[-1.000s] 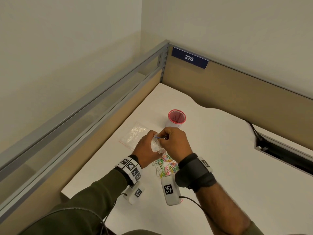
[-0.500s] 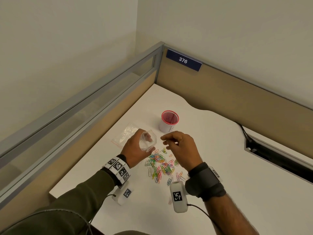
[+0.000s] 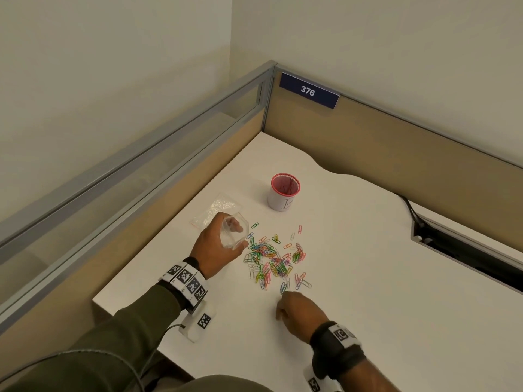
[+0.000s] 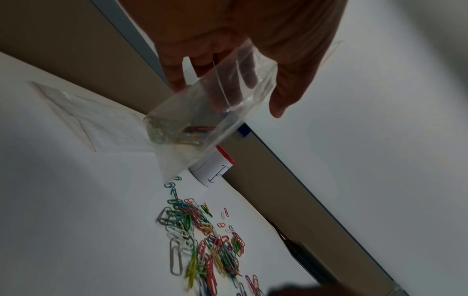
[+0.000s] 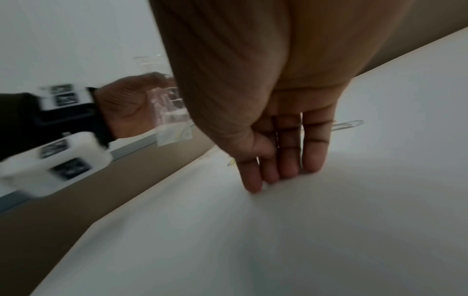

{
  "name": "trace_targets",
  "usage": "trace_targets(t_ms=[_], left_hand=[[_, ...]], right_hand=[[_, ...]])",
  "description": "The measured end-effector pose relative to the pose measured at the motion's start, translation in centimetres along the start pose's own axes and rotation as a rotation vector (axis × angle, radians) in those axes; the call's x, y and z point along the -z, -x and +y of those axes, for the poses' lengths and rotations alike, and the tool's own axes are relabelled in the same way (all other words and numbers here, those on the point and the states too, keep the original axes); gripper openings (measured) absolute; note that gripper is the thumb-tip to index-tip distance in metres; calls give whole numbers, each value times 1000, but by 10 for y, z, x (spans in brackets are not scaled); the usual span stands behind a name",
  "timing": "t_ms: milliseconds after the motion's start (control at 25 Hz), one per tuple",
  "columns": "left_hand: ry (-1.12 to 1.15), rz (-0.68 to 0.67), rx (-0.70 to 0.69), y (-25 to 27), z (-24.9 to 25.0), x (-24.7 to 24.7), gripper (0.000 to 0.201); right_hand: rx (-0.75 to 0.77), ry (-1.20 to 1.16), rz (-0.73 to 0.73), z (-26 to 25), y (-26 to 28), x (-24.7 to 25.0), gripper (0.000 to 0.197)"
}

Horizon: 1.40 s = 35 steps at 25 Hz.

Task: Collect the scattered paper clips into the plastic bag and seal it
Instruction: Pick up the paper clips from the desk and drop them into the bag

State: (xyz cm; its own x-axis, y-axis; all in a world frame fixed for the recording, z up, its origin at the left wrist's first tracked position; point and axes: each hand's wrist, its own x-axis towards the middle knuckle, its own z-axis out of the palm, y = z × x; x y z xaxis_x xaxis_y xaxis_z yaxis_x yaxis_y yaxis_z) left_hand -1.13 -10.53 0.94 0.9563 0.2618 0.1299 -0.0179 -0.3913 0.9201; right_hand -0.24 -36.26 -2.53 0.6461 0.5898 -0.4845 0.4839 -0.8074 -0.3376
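Paper clips (image 3: 273, 260) lie on the bench just past the right hand (image 3: 297, 309), its straight fingers touching down, while the left hand (image 3: 216, 247) grips the open plastic bag (image 3: 235, 233) beside the pile.

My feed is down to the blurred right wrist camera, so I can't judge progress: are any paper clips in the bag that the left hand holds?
Observer: Yes. The left wrist view shows a few clips inside the plastic bag, which the left hand holds with its mouth open.
Operator: How many are loose?
Observer: Most of them: a pile of coloured paper clips lies between the hands.
Operator: Where am I relative to it?
Observer: The right hand is at the pile's near edge, fingers down by the closest clips.
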Motion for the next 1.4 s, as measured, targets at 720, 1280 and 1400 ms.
trace_targets(t_ms=[720,1280,1400], left_hand=[[-18,-24,21,-7,-5,10,46],[-8,-58,14,-12,-2,5,48],[-3,-55,22,-13,-4,1,46]], right_hand=[[-164,-123,411,36,-65,38,24],[-164,75,336,4,-90,30,13],[-207,-26,392,7,-88,41,11]])
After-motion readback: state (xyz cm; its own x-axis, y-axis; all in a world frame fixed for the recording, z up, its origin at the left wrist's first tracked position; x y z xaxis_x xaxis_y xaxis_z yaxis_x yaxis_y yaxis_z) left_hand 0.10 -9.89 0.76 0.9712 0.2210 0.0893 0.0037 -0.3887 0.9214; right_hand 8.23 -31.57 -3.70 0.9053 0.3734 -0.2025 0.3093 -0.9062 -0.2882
